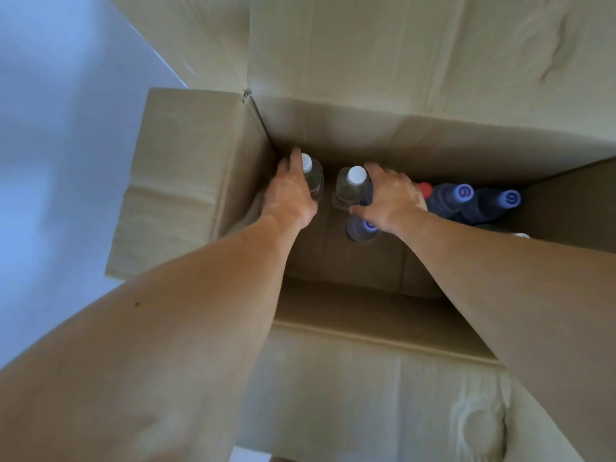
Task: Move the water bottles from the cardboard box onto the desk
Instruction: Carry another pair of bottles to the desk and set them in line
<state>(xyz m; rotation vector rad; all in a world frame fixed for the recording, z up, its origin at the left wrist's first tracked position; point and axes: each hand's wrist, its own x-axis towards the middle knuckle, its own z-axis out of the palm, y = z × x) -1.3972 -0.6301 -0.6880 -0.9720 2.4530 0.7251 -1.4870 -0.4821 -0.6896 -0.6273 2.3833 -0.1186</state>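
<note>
Both my arms reach down into an open cardboard box (186,181). My left hand (291,191) grips a clear white-capped water bottle (313,176) standing in the box's far left corner. My right hand (388,198) grips a second clear white-capped bottle (353,186) just to its right. Under my right hand stands a clear bottle with a blue cap (360,228). To the right stand two dark blue bottles with blue caps (446,196) (493,205) and a red cap (425,189). The desk is out of view.
The box flaps are folded open: a far flap (400,55), a left flap (173,195) and a near flap (366,388). A pale floor or wall (50,145) lies to the left of the box.
</note>
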